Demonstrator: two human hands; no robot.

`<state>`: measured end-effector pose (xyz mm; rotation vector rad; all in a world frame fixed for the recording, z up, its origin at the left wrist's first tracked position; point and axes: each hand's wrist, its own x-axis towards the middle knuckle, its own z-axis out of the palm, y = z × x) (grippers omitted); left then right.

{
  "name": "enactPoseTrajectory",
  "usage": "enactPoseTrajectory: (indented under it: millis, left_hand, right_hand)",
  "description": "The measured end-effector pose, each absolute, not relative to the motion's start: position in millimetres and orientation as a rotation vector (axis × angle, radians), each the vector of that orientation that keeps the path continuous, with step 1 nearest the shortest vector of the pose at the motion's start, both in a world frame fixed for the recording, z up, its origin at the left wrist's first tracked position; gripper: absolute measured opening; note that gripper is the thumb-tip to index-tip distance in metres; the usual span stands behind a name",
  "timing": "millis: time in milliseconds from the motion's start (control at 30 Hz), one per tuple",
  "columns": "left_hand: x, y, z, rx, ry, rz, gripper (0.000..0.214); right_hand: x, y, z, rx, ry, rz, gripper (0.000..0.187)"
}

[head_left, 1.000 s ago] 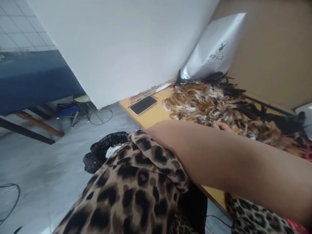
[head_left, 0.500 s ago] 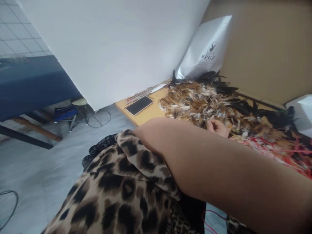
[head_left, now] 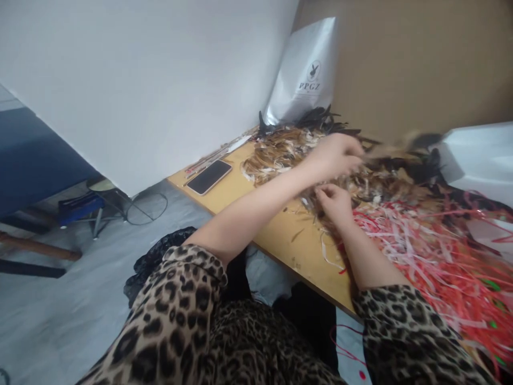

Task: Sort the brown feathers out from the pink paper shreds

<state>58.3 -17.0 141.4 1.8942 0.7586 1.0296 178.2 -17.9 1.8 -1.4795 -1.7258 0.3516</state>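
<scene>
My left hand point(head_left: 339, 154) hangs over the pile of brown and black feathers point(head_left: 276, 149), its fingers pointing right and smeared by motion. A brownish blur lies just beyond its fingertips; whether the hand holds it I cannot tell. Closer to me, my right hand point(head_left: 335, 204) is closed in a pinch at the near edge of the feathers. What sits between that thumb and finger is too small to make out. To the right of my right wrist spreads a heap of pink, red and white strips point(head_left: 420, 251).
A phone point(head_left: 210, 177) lies on the yellow table point(head_left: 288, 243) at the left, beside some thin sticks. Against the wall stands a silver PPGZ bag point(head_left: 304, 75). Another white bag point(head_left: 476, 155) is at the right. A blue folding stool point(head_left: 80, 208) stands on the floor.
My left arm, stretched far to the right across the view before, has drawn back leftward, bringing its hand over the feathers. My right hand stays pinched at the pile. The view has shifted right.
</scene>
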Motion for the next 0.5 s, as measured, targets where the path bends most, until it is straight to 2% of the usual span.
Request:
enactPoseTrajectory:
  millis: [100, 200, 333, 500]
  left_hand:
    - [25.2, 10.8, 108.8, 1.449, 0.812, 1.141, 0.004]
    - [15.9, 25.0, 71.0, 1.117, 0.795, 1.205, 0.009]
    - [23.8, 25.9, 32.6, 0.926, 0.725, 1.162, 0.010]
    - [32.4, 21.5, 10.5, 0.918, 0.643, 1.074, 0.013]
  right_hand:
    - [180.7, -13.2, 3.9, -1.498, -1.704, 0.483, 0.025]
    - [181.0, -12.4, 9.2, -1.487, -1.549, 0.667, 0.025]
    - [178.2, -12.2, 18.2, -1.330, -1.181, 0.993, 0.032]
    - [174.2, -10.7, 25.1, -1.162, -0.973, 1.199, 0.036]
